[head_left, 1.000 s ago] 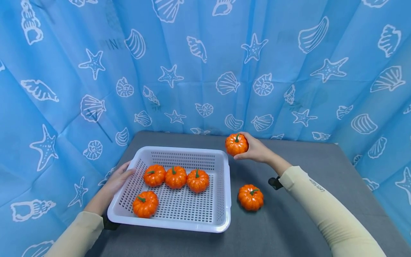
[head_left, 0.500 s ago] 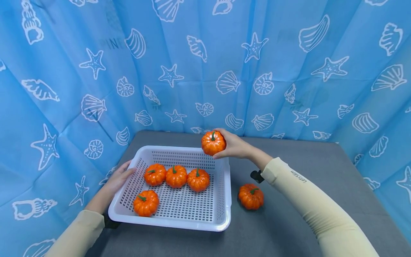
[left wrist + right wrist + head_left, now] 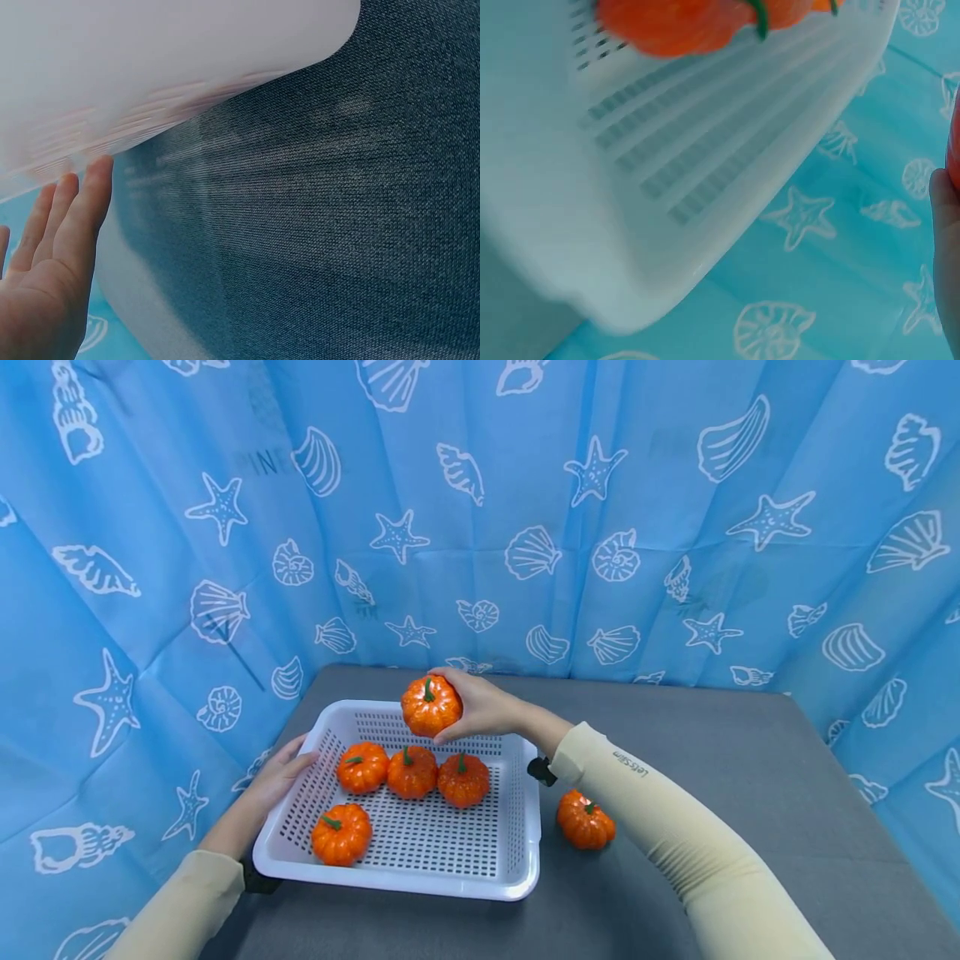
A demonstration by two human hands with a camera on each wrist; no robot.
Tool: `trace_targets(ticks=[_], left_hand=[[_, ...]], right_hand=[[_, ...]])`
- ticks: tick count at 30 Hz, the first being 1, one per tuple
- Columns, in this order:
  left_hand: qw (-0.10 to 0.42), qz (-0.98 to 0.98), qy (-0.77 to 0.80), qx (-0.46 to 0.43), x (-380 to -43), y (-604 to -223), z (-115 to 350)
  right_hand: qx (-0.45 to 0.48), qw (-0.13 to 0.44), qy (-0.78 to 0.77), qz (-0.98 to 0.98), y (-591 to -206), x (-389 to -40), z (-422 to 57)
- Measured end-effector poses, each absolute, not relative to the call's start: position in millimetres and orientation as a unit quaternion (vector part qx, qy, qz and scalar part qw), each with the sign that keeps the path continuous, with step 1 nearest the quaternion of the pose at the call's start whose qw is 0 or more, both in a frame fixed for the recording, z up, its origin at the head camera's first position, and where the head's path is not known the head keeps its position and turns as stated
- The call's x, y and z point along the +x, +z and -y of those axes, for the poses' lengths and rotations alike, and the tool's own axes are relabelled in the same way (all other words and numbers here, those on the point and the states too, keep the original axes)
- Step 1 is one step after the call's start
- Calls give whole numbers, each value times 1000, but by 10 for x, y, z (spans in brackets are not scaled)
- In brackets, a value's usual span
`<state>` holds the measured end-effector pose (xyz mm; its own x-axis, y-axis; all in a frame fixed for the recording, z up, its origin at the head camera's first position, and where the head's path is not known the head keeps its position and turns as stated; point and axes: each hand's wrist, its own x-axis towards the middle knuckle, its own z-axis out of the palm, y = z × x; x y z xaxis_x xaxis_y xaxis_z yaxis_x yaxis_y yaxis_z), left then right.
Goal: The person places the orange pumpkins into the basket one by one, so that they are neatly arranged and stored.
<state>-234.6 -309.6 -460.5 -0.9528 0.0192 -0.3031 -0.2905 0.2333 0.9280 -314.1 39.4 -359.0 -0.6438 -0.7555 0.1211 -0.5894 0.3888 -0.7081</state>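
Pumpkin is in R hand, clamped btwn thumb & fingers, stem up, held above far rim of basket. L hand is at basket's L side, fingers straight, tips by its wall. Inside basket: 4 other pumpkins, 3 in a row toward its far side, 1 near its front L corner. Spare pumpkin sits R of basket on grey table, partly behind cream sleeve. Behind basket: blue curtain w/ white shells & starfish.
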Motion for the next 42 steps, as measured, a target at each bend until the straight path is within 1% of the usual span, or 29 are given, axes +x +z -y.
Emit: trace_targets(ticks=[10, 20, 32, 35, 42], left_hand=[[124, -775, 612, -94, -2357, -4634, 3094], [126, -768, 621, -90, -2371, -4639, 3126], [132, -761, 629, -92, -2245, -4370, 2985], [131, -760, 630, -91, -2273, -4429, 3013], [124, -766, 625, -88, -2370, -4636, 3118]], right_hand=[[-426, 140, -375, -811, -3671, -3040, -15], [-429, 178, -351, -813, -3788, -2947, 179], [-447, 256, -292, -806, -3992, -2810, 294], [-454, 272, -270, -805, -4029, -2795, 305], [-454, 286, -194, -821, -4067, -2748, 326]])
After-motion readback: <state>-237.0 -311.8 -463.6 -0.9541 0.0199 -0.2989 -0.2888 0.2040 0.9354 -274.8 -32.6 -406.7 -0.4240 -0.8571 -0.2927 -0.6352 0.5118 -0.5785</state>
